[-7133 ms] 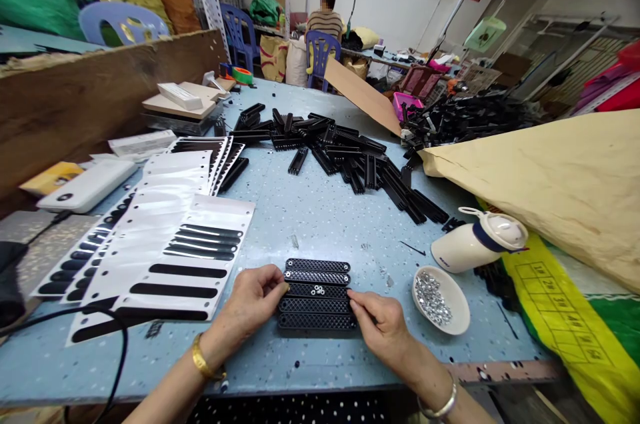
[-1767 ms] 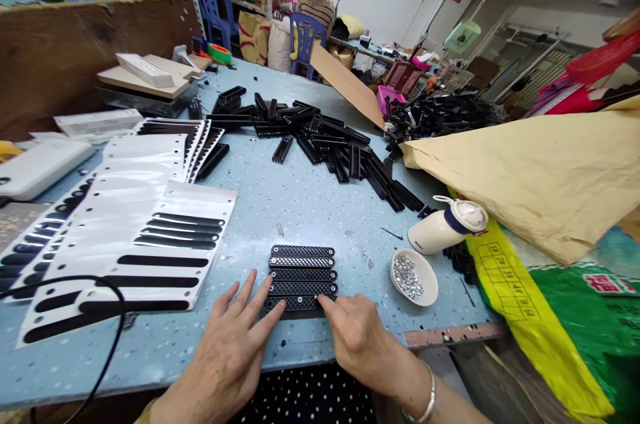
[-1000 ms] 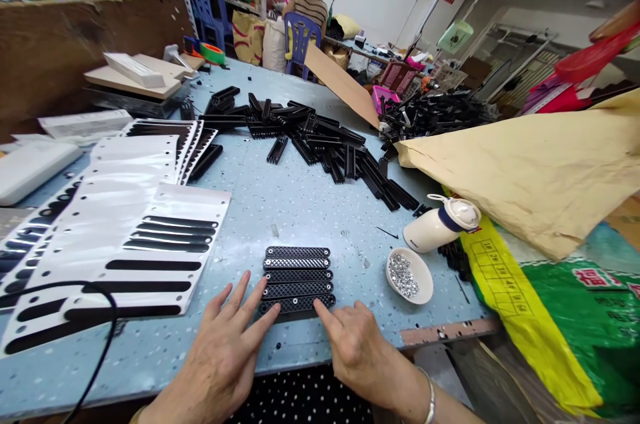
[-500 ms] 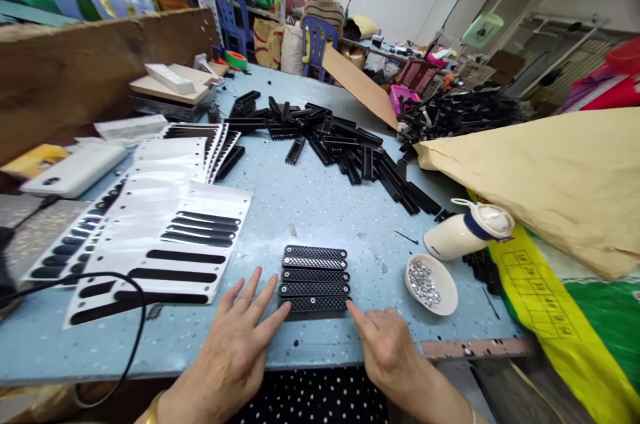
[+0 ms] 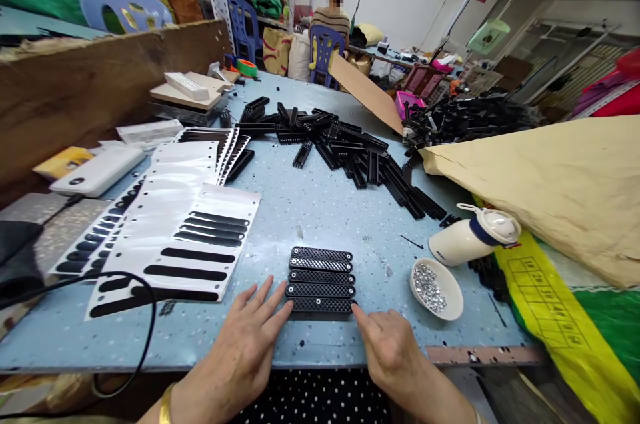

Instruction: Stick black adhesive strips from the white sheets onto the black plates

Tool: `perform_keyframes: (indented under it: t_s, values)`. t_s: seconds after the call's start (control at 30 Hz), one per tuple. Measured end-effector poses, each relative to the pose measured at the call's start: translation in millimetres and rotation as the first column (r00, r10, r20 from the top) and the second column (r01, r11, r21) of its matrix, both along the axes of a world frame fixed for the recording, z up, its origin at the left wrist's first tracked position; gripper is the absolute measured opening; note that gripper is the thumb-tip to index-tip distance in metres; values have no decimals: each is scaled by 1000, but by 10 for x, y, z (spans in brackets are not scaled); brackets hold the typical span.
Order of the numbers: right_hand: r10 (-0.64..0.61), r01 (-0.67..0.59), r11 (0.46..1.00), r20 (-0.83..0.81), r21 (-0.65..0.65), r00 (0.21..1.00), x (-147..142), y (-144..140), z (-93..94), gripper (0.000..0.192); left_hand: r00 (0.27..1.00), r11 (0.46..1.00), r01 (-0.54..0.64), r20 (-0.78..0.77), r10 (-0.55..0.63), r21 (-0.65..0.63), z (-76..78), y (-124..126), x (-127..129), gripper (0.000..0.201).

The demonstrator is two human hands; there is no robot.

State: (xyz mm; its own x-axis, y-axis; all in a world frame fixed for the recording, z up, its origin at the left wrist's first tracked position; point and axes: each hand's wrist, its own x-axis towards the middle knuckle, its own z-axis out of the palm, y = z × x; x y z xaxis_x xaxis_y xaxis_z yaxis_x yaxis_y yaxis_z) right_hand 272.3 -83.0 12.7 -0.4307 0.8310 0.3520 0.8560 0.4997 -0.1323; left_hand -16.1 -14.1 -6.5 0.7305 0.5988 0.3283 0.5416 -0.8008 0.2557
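Several black strips with a diamond-textured surface (image 5: 321,275) lie side by side in a stack of rows, with small metal pieces set at their ends. The nearest strip (image 5: 327,306) carries a metal piece (image 5: 319,302) near its middle. My left hand (image 5: 253,334) rests with fingers spread, thumb tip at that strip's left end. At its right end is the index fingertip of my right hand (image 5: 393,344); the other fingers are curled in, and whether they hold anything is hidden. A white bowl (image 5: 453,291) of small shiny metal pieces (image 5: 429,287) stands to the right.
White sheets with black adhesive strips (image 5: 200,261) lie left, near a black cable (image 5: 150,317). Black parts (image 5: 345,144) are heaped farther back. A white bottle (image 5: 457,241) lies behind the bowl. Someone (image 5: 331,17) sits in the background.
The whole view has shifted slightly, so everything appears a little to the right and lower. Both hands keep nearly the same place at the ends of the nearest strip.
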Motion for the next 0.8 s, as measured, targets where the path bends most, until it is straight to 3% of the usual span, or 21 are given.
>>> perform_keyframes:
  t_s: [0.1,0.23,0.4,0.5,0.6,0.7,0.8]
  values:
    - [-48,48,999,-54,11,997,-126,121,55,31,1000,1000,-25,3,25,16,-25,-8,-6,58]
    - [-23,19,999,-78,-48,997,-457,353,111,19,995,996,-52,94,45,74,-29,20,0,48]
    - [-35,32,999,-111,-29,993,-617,506,96,34,990,988,-73,134,54,138,-2,49,-39,43]
    - [-111,141,986,-291,85,950,-296,418,134,30,975,975,-149,188,118,162,3,71,-167,40]
    - [-262,349,907,-333,235,906,317,202,168,23,937,942,-274,273,216,192,-3,115,-383,32]
    - [-496,561,802,-295,206,817,974,8,90,29,911,896,-364,297,286,253,-5,145,-614,29]
    - [-683,709,701,-215,76,698,1400,-82,-60,33,901,880,-392,305,308,268,12,121,-741,33]
